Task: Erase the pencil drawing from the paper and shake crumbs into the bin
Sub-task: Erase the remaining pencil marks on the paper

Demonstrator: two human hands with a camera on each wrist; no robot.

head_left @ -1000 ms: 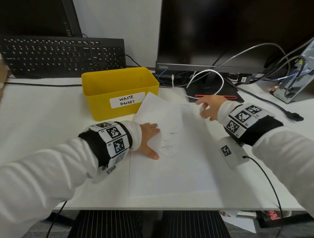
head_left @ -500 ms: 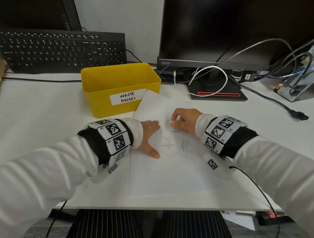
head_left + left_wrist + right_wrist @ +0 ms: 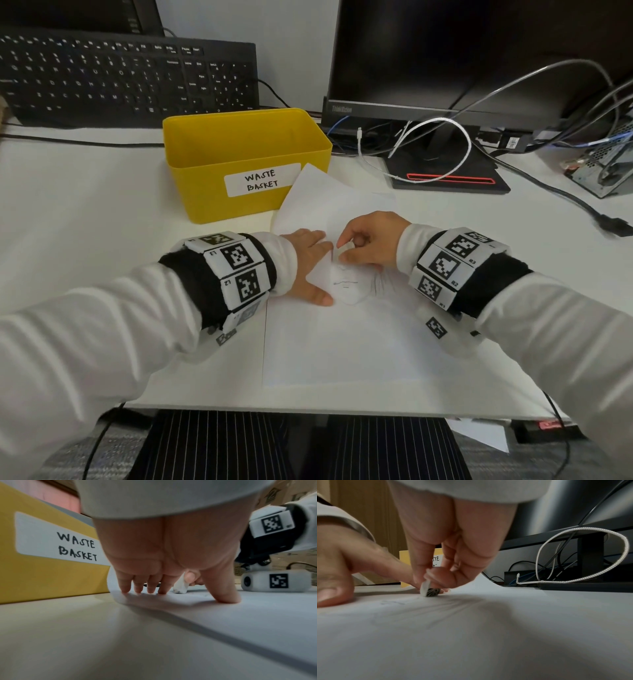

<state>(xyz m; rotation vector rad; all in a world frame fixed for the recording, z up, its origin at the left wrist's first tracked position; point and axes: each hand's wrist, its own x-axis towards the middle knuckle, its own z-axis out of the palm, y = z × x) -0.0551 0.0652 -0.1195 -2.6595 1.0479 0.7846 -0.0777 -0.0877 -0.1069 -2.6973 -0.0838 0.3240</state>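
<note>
White paper sheet flat on white desk, just near of yellow plastic waste bin. Left hand flat, fingers straight, pinning it. Right hand pinches small white eraser on faint pencil face. Best: short light strokes away from pinned edge, to avoid creasing

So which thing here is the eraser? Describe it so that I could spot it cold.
Start at the yellow bin labelled WASTE BASKET; the white paper lies just in front of it on the desk. Over the faint pencil face, the right hand pinches the eraser: a small white lump with a graphite-darkened tip on the sheet, the only loose item there.
</note>
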